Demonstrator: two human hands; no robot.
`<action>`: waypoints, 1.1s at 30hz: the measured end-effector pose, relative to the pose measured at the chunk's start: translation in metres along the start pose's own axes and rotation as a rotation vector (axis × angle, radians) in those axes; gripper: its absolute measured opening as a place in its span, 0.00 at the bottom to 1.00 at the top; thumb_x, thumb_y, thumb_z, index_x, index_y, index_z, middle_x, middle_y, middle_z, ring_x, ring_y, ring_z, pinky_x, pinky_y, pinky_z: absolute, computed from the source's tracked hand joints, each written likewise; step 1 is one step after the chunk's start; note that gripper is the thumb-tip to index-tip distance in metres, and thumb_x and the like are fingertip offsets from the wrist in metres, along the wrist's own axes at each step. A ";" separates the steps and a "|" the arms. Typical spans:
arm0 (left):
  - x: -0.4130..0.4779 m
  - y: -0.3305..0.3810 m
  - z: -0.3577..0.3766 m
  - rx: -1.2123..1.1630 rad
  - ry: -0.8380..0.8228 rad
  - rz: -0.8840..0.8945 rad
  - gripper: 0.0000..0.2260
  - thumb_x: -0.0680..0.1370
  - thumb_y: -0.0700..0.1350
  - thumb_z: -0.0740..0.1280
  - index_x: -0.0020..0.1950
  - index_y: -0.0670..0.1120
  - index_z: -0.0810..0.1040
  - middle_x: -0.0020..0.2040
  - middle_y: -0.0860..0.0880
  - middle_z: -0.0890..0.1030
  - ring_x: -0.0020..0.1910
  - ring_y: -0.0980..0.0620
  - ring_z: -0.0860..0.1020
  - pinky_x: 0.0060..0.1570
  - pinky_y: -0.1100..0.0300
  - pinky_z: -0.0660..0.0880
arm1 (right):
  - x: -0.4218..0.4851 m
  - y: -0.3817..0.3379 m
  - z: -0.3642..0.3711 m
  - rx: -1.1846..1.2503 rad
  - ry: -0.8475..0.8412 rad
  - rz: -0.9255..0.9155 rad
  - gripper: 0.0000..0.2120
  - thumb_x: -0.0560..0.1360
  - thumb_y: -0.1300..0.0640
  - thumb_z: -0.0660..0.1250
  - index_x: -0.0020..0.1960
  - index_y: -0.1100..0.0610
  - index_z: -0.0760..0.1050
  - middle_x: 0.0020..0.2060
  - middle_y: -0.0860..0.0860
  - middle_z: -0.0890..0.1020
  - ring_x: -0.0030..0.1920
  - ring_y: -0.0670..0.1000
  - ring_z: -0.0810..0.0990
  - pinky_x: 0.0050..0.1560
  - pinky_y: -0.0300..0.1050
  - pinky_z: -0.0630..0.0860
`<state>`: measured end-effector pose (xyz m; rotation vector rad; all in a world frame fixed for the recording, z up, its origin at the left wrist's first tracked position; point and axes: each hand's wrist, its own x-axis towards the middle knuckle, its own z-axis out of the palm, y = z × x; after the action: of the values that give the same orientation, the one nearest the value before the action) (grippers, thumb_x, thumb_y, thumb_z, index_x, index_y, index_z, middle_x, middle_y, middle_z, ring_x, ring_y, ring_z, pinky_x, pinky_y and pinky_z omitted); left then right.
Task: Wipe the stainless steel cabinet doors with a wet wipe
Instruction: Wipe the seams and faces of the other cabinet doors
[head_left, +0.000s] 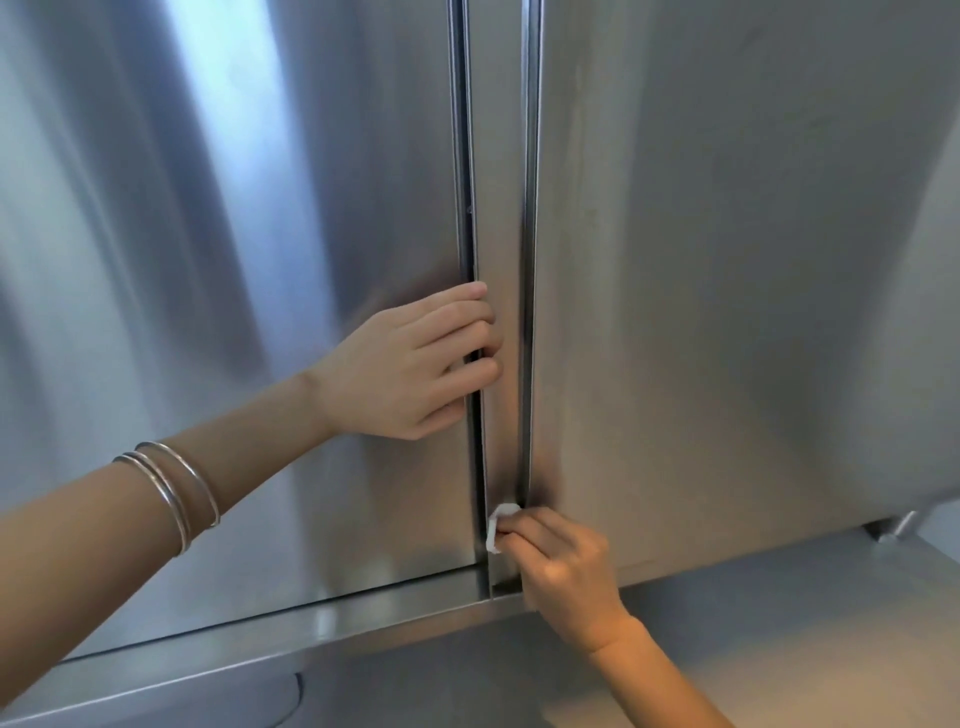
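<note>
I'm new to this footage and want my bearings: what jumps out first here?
The small white folded wet wipe, pinched in the right hand, stands out low on the narrow steel centre strip. Above it, the left hand hooks its fingers into the dark gap at the edge of the left brushed stainless steel cabinet door, with thin silver bangles on that forearm.

soft daylight, pale glare streak upper left, wide-angle bending, slight blur

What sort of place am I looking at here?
Likely a kitchen, perhaps a commercial one: brushed stainless steel cabinet doors, a steel ledge beneath them, and the right hand holding a wet wipe to the strip between the doors.
</note>
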<state>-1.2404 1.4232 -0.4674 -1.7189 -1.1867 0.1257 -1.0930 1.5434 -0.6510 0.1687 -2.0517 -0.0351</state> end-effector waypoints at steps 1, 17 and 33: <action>-0.001 0.001 0.001 0.000 0.000 -0.001 0.07 0.72 0.38 0.62 0.44 0.39 0.79 0.45 0.41 0.80 0.53 0.42 0.71 0.71 0.48 0.63 | 0.007 0.002 -0.002 -0.011 0.021 -0.016 0.13 0.76 0.66 0.64 0.35 0.57 0.79 0.40 0.49 0.83 0.38 0.49 0.81 0.33 0.40 0.76; -0.002 -0.001 0.000 0.006 -0.035 0.020 0.09 0.73 0.37 0.59 0.45 0.38 0.79 0.45 0.41 0.79 0.52 0.41 0.72 0.73 0.48 0.61 | -0.016 0.006 0.019 -0.010 0.010 -0.001 0.12 0.75 0.66 0.65 0.35 0.57 0.79 0.39 0.50 0.83 0.41 0.49 0.81 0.35 0.40 0.76; 0.038 -0.011 -0.018 -0.107 0.047 0.120 0.10 0.73 0.42 0.60 0.41 0.41 0.80 0.42 0.43 0.80 0.45 0.41 0.79 0.67 0.47 0.68 | 0.055 0.040 -0.099 0.133 0.196 0.090 0.09 0.67 0.71 0.70 0.34 0.59 0.80 0.38 0.48 0.82 0.38 0.50 0.77 0.39 0.38 0.74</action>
<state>-1.2175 1.4401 -0.4339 -1.8770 -1.0726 0.0948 -1.0352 1.5807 -0.5526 0.1551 -1.8639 0.1679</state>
